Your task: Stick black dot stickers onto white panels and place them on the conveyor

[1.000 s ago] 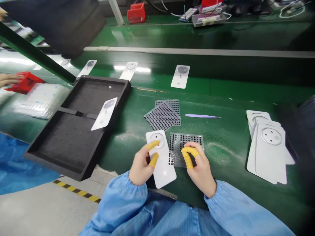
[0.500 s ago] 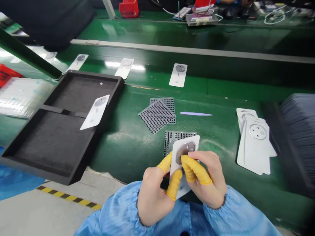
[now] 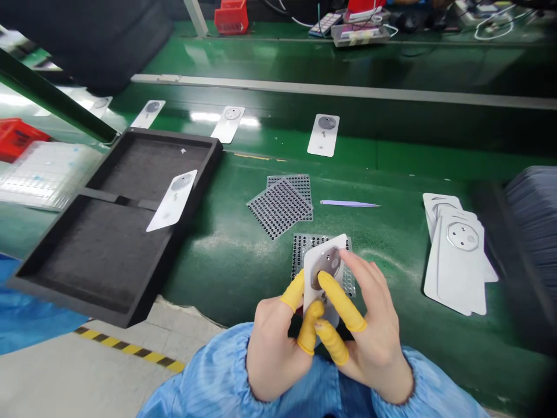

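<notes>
Held near the table's front edge is a white card-like plate (image 3: 311, 261) with a grey oval part on its face. My left hand (image 3: 282, 342) grips its left side with fingers in yellow finger cots. My right hand (image 3: 369, 325) has its fingers spread; a yellow-covered fingertip touches the plate near the oval part, with the thumb lower down. Behind the plate lies a sheet of small black dots (image 3: 300, 249). Two more dotted sheets (image 3: 278, 209) overlap farther back, beside purple tweezers (image 3: 350, 204).
A black tray (image 3: 104, 255) stands at the left, with a white plate (image 3: 167, 209) across its right rim. Several white plates (image 3: 461, 267) are stacked at the right, beside a dark stack (image 3: 533, 220). More plates (image 3: 322, 142) lie along the back; a red bin (image 3: 17, 139) stands far left.
My right hand's fingers have spread from a pinch, with the thumb lower and one finger at the plate's upper right. The view has shifted slightly, moving the surroundings rightward.
</notes>
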Tool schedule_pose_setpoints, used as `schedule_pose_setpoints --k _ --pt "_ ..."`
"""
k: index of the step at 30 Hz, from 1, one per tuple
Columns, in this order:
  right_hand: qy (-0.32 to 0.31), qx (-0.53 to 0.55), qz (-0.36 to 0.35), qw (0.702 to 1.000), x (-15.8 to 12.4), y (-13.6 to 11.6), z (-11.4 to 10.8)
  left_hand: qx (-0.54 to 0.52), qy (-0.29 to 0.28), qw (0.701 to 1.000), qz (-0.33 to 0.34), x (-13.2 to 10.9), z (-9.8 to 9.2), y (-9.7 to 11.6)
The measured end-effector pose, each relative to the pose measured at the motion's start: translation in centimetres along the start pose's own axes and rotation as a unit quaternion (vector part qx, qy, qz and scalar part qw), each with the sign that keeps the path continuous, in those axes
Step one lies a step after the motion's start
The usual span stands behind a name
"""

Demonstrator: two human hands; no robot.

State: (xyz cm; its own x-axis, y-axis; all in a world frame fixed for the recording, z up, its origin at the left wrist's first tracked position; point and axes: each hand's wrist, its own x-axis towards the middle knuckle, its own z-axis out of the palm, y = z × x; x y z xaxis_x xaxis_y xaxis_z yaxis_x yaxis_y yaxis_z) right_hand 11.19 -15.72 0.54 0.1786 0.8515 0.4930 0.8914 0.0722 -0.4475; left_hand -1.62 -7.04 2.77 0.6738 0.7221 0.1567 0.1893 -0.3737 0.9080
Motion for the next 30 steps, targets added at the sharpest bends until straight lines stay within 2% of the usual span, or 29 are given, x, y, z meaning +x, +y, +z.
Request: schedule_pose_setpoints --k 6,14,19,23,27,30 --pt "-0.005 0.033 0.01 0.999 -0.4 0.0 -0.1 0.009 -0.029 1.0 -0.001 0.2 0.0 -0.2" --pt "0.036 0.062 0.003 0.997 -0.3 0.1 -0.3 0.023 -0.007 1.0 0.015 0.0 0.1 -0.1" --pt "0.005 0.037 0.005 0.999 -0.3 -0.2 -0.4 0.033 -0.005 0.999 0.031 0.1 0.1 -0.1" --pt "-0.024 0.04 0.022 0.999 -0.8 -0.6 0.5 0.058 0.02 0.997 0.043 0.1 0.2 -0.5" --pt "-0.028 0.095 0.045 0.994 -1.0 -0.2 1.5 0.063 0.022 0.998 0.006 0.1 0.5 -1.1" --pt "0.014 0.145 0.059 0.988 -1.1 0.4 1.7 -0.059 -0.017 0.996 -0.06 0.3 0.9 -1.1"
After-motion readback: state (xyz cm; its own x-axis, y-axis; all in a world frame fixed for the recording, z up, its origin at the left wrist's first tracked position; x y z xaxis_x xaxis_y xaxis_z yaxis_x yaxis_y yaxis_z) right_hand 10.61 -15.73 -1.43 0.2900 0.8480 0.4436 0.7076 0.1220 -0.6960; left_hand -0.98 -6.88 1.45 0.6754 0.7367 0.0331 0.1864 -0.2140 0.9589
